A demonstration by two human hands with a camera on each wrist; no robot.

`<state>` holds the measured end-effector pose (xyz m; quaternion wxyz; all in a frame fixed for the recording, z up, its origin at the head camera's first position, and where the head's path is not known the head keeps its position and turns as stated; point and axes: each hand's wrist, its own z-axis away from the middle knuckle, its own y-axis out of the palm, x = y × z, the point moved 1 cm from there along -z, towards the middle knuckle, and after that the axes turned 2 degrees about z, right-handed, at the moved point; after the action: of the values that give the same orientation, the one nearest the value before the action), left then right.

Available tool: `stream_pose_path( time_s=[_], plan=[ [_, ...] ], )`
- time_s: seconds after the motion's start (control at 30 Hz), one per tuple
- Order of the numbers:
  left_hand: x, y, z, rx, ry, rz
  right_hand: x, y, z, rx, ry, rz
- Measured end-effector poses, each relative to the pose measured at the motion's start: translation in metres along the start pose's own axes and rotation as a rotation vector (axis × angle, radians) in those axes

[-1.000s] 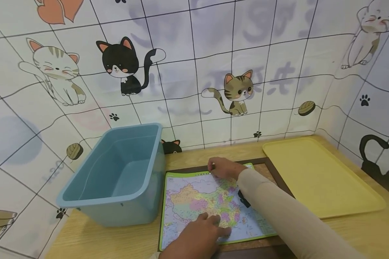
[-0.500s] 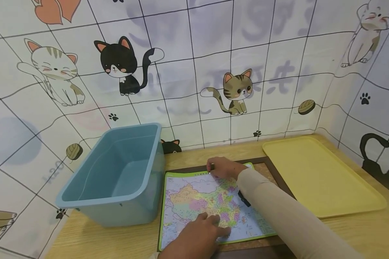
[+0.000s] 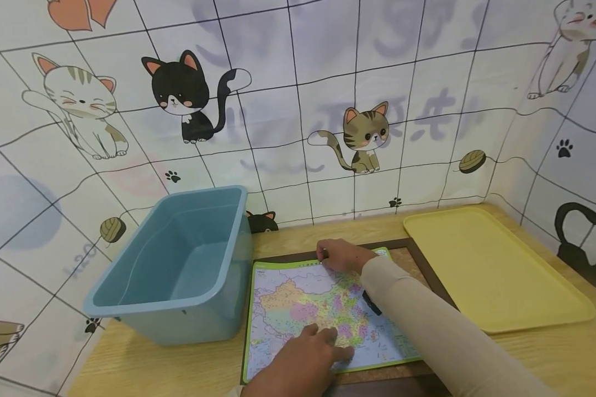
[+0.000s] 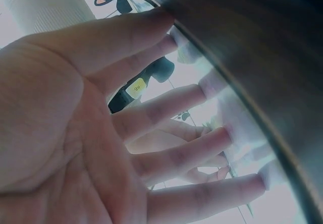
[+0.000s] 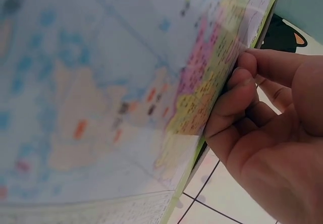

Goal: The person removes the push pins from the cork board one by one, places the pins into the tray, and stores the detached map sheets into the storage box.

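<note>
A laminated map (image 3: 303, 314) with a green border lies on a cork board (image 3: 407, 264) in a dark brown frame. My left hand (image 3: 305, 358) rests on the map's lower part, its fingers spread and fingertips pressing on the surface, as the left wrist view shows too. At the map's top edge, my right hand (image 3: 340, 256) has thumb and forefinger pinched together over a small pin-like thing, mostly hidden by the fingers. In the right wrist view the curled fingers of the right hand (image 5: 272, 103) sit right against the map (image 5: 116, 108).
A deep blue plastic tub (image 3: 233, 264) stands left of the board. To the right a yellow tray (image 3: 491, 270) overlaps the wooden table (image 3: 144, 369) by the wall (image 3: 278, 110), which has printed cats. A black wrist device (image 3: 371, 303) hangs under the right sleeve.
The head view shifts very slightly. Both hands keep their places, the left on the map and the right at its top edge.
</note>
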<state>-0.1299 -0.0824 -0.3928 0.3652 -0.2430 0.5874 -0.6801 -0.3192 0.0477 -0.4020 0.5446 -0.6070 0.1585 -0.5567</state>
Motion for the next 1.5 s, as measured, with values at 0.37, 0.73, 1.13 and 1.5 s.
stream_pose_path(
  time_s=[0.37,0.73,1.13,1.5],
  plan=[
    [0.0010,0.0004,0.0024,-0.026,0.057,-0.041,0.0035,0.0024,0.0026,-0.010,0.017,-0.045],
    [0.0006,0.0012,0.0026,-0.027,0.057,-0.047,0.0034,0.0026,0.0015,-0.001,0.032,-0.037],
    [-0.0012,-0.0004,0.0015,-0.005,0.021,-0.044,0.0041,0.0027,0.0013,-0.002,0.052,-0.040],
    [-0.0015,0.0002,0.0022,-0.018,0.027,-0.036,0.0042,0.0027,0.0020,-0.010,0.051,-0.054]
  ],
)
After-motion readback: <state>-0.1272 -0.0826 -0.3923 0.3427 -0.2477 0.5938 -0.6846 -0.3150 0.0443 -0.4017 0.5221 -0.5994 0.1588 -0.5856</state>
